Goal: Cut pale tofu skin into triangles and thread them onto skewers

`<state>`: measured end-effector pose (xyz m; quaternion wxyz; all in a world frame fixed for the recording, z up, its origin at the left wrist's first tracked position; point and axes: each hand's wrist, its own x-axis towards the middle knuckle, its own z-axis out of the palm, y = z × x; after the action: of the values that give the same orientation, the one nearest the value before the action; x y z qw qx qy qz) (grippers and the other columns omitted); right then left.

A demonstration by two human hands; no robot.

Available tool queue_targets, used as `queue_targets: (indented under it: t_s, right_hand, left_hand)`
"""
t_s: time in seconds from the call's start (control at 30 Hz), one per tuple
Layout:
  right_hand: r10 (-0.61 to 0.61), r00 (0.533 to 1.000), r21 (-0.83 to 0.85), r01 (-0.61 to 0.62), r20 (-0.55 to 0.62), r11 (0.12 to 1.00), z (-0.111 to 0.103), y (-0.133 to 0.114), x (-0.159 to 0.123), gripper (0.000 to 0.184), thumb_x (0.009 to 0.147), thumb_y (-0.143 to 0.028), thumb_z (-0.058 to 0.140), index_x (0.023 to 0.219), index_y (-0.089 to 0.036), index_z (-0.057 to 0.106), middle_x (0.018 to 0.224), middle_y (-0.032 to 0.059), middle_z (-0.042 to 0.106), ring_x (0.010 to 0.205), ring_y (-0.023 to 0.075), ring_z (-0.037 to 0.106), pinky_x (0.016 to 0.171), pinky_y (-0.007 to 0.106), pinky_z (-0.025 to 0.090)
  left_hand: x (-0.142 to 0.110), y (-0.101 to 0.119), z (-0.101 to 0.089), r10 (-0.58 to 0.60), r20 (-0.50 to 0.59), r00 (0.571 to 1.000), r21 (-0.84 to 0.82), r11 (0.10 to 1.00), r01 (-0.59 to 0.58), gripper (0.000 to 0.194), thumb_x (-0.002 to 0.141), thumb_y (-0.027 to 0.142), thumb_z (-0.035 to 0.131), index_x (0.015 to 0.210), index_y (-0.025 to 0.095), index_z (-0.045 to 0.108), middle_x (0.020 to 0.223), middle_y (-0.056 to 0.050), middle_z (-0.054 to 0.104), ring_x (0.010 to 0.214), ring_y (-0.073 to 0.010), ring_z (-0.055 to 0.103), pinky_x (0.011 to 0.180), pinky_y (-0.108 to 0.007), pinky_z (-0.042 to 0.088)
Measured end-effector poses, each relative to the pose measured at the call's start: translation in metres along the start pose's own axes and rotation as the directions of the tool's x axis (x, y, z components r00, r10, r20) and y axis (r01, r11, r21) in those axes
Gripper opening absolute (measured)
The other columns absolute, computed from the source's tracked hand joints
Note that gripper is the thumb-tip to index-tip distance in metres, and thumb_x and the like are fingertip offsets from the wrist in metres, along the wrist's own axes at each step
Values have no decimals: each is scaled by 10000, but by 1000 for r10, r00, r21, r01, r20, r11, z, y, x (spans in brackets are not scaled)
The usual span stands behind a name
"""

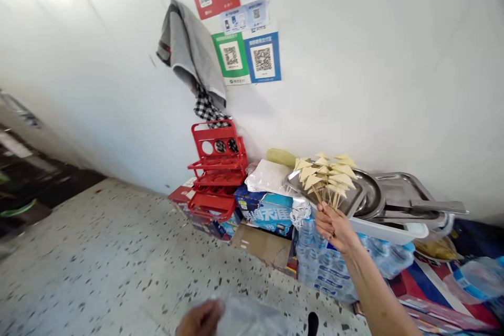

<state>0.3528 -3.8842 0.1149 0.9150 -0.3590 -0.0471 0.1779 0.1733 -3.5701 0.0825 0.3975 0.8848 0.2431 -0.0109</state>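
Note:
My right hand point(334, 227) is closed around the sticks of a bunch of skewers point(326, 176), threaded with thin, pale yellow triangular slices that fan out above the fist. The skewers are held up in front of a rectangular metal tray point(356, 202), covering part of it. At the bottom edge, my left hand point(201, 317) is curled and blurred, with a translucent plastic bag point(250, 317) at its fingers. Most of that hand's grip is hidden, but the bag seems to be held in it.
Metal trays point(405, 189) and a white basin point(394, 231) rest on shrink-wrapped water bottles point(326, 268). Left of them stand a blue carton point(268, 212), an open cardboard box point(262, 244) and a red bottle carrier point(214, 178). A grey towel point(192, 44) hangs on the wall.

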Motion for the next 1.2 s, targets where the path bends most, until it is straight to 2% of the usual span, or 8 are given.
queue_targets:
  t_s: [0.07, 0.17, 0.33, 0.5, 0.7, 0.97, 1.07, 1.2]
  right_hand:
    - [45, 999, -54, -43, 31, 998, 7, -8, -7, 257, 749, -360, 653, 757, -173, 476, 495, -115, 248, 352, 10, 145, 290, 127, 227]
    - [140, 985, -109, -129, 103, 986, 20, -17, -16, 229, 801, -361, 602, 768, -176, 471, 511, -107, 244, 360, 11, 132, 295, 126, 234]
    - [350, 905, -167, -317, 242, 934, 41, -15, -33, 223, 877, -371, 495, 765, -185, 448, 522, -103, 218, 362, 10, 112, 299, 119, 232]
    - [567, 753, -200, -532, 333, 823, 57, 13, -52, 263, 860, -415, 514, 752, -197, 416, 501, -114, 213, 336, -1, 100, 285, 107, 204]
    - [702, 576, -307, -637, 420, 707, 66, 59, -62, 265, 882, -413, 474, 744, -199, 398, 468, -114, 261, 298, 6, 144, 266, 115, 222]
    - [782, 391, -395, -700, 485, 595, 78, 103, -64, 271, 867, -412, 502, 736, -193, 408, 456, -107, 299, 285, 4, 156, 262, 114, 190]
    - [790, 352, -419, -700, 502, 578, 89, 120, -62, 295, 844, -426, 535, 724, -189, 408, 452, -104, 307, 282, -2, 155, 264, 111, 156]
    - [786, 368, -394, -711, 496, 582, 104, 143, -57, 314, 837, -434, 542, 707, -190, 394, 447, -109, 294, 283, -4, 131, 262, 112, 143]
  left_hand:
    - [11, 2, -14, 54, -48, 997, 22, 998, -53, 203, 778, 404, 522, 796, 224, 615, 719, 18, 630, 733, -157, 583, 682, -230, 444]
    - [34, 19, -38, 102, -292, 951, 143, 988, -62, 298, 820, 456, 390, 890, 203, 532, 506, 39, 498, 512, -148, 502, 534, -229, 377]
    - [73, 45, -66, 233, -396, 888, 360, 929, -83, 354, 841, 450, 323, 624, 196, 441, 563, 3, 476, 553, -140, 463, 535, -239, 305]
    - [94, 49, -80, 21, -309, 951, 38, 999, -10, 389, 801, 513, 364, 669, 177, 509, 481, 25, 440, 431, -110, 394, 458, -227, 265]
    - [81, 62, -113, 106, -211, 972, -88, 988, -127, 481, 757, 604, 385, 664, 156, 533, 488, 31, 425, 434, -94, 368, 439, -215, 253]
    - [66, 63, -169, 198, -369, 908, 94, 980, -175, 506, 774, 606, 351, 524, 169, 407, 482, 32, 354, 463, -89, 334, 458, -225, 228]
    - [57, 60, -190, 272, -324, 906, 159, 960, -231, 507, 796, 592, 332, 553, 164, 453, 502, 26, 389, 496, -100, 382, 493, -223, 271]
    - [32, 52, -220, 359, -259, 896, 304, 911, -278, 482, 819, 565, 325, 759, 170, 595, 656, -10, 562, 644, -148, 511, 587, -228, 345]
